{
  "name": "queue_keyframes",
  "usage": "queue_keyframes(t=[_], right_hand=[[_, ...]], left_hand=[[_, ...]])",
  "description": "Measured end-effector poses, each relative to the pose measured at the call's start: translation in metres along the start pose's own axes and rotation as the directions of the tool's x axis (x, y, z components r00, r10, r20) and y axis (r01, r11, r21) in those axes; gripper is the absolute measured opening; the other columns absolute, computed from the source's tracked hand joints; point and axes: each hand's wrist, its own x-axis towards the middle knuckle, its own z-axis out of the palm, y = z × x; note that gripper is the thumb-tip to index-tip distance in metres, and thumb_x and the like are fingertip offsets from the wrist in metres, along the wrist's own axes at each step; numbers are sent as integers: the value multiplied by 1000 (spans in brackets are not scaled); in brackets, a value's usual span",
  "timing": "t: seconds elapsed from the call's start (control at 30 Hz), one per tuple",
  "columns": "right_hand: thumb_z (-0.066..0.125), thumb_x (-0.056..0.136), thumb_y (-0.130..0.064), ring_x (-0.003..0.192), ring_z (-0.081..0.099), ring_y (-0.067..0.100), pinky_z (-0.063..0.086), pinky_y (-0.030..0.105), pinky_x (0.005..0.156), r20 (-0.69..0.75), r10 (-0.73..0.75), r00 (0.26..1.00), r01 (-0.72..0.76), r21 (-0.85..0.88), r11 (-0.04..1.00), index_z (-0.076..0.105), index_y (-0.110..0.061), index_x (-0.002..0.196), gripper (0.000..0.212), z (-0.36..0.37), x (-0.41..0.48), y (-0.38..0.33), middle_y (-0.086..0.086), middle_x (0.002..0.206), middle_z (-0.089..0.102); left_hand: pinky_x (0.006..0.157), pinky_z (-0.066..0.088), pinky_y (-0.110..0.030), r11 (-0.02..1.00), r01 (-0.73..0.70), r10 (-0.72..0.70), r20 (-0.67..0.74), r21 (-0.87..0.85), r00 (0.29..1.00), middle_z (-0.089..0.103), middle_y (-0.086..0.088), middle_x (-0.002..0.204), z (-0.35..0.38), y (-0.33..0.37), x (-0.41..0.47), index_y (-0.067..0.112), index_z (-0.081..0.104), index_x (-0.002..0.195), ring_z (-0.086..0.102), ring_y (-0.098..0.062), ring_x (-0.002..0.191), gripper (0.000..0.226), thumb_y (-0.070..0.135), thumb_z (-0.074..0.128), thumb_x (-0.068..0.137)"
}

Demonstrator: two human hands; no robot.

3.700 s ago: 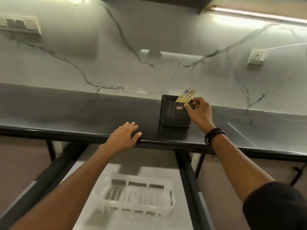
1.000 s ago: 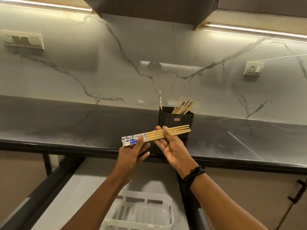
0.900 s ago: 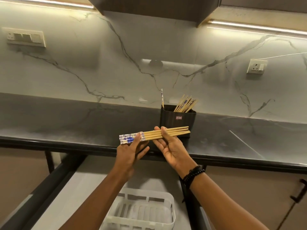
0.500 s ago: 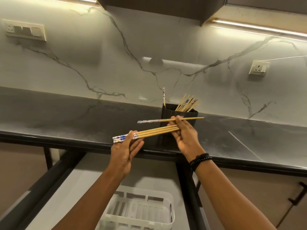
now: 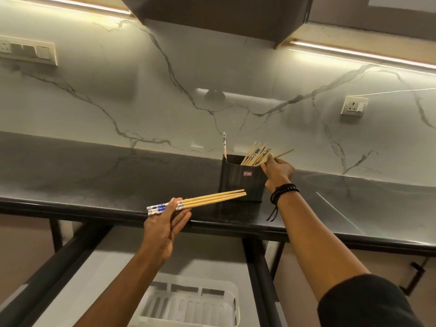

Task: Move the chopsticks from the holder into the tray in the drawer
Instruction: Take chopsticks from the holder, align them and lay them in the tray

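A black square holder (image 5: 240, 179) stands on the dark countertop (image 5: 94, 180). Several wooden chopsticks (image 5: 256, 155) lean out of its right side, and one upright chopstick (image 5: 224, 145) stands at its left corner. My right hand (image 5: 278, 168) is at the holder's right rim, its fingers closed on a chopstick that sticks out to the right. My left hand (image 5: 165, 223) holds a small bundle of chopsticks (image 5: 207, 199) level in front of the counter edge, blue-patterned ends to the left. The white slatted tray (image 5: 188, 305) lies in the open drawer (image 5: 77, 274) below.
Dark drawer rails run down on both sides of the tray. Wall sockets sit on the marble backsplash at left (image 5: 26, 51) and right (image 5: 354, 106). A dark upper cabinet (image 5: 212, 17) hangs overhead. A cabinet handle (image 5: 414, 277) is at lower right.
My right hand has left the bundle, carrying one chopstick back up to the holder's right rim. The bundle stays in my left hand, which holds about the same place.
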Motion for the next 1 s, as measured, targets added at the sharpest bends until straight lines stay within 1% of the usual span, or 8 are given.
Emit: queue_keyframes(t=[0.17,0.2,0.27,0.37,0.47,0.6,0.77,1.0], right_hand=[[63,94,-15,88,70,14,57,22,72,104,-37,994,57,-191,980,67,-10,81,14,-7,-1,-7,8,101,73],[65,92,-14,92,69,14,54,20,71,109,-60,992,82,-212,974,69,-8,91,8,-11,-5,-7,7,103,72],[68,90,-12,101,63,14,51,19,77,112,-101,989,125,-240,963,63,-4,117,29,-19,-17,-5,3,107,66],[70,88,-10,92,59,13,51,21,70,133,-132,982,161,-242,957,61,-7,114,27,-32,-43,1,-1,90,58],[72,87,-17,103,58,15,53,35,92,245,-32,969,101,-275,956,54,-11,127,44,-43,-65,15,2,112,58],[60,95,-29,106,64,23,57,36,90,518,178,837,45,-389,920,61,-10,117,29,-57,-92,30,11,116,63],[57,95,-18,105,68,24,57,30,88,669,161,726,79,-313,946,65,-8,116,25,-75,-108,49,12,113,68],[68,85,-21,79,69,24,60,31,81,809,194,554,249,-384,889,73,-11,108,25,-92,-127,80,15,91,75]], left_hand=[[65,61,-31,1000,10,-10,-3,-1,1000,73,-18,99,-2,0,-2,1,64,115,74,-24,81,29,18,60,91],[66,61,-31,1000,13,-13,2,1,1000,73,-18,100,-3,0,-3,0,64,115,74,-24,80,30,18,60,91],[66,61,-31,1000,20,-20,8,7,1000,73,-19,100,-2,0,-6,0,64,115,74,-23,80,30,18,60,92],[67,61,-31,1000,27,-27,21,9,999,72,-19,102,-3,0,-11,0,64,114,74,-24,81,29,17,60,92],[69,61,-31,999,21,-23,33,39,999,72,-19,103,-4,1,-15,1,66,111,74,-24,83,26,17,60,91],[75,60,-33,992,16,-27,85,127,996,72,-19,104,-5,4,-22,2,67,111,72,-27,93,26,18,61,91],[72,61,-31,974,11,-40,125,225,991,71,-20,105,-9,19,-20,0,66,113,73,-25,89,28,18,61,91],[80,59,-34,907,58,-164,223,417,961,69,-24,110,-31,34,-9,-3,65,113,71,-26,91,33,18,63,89]])
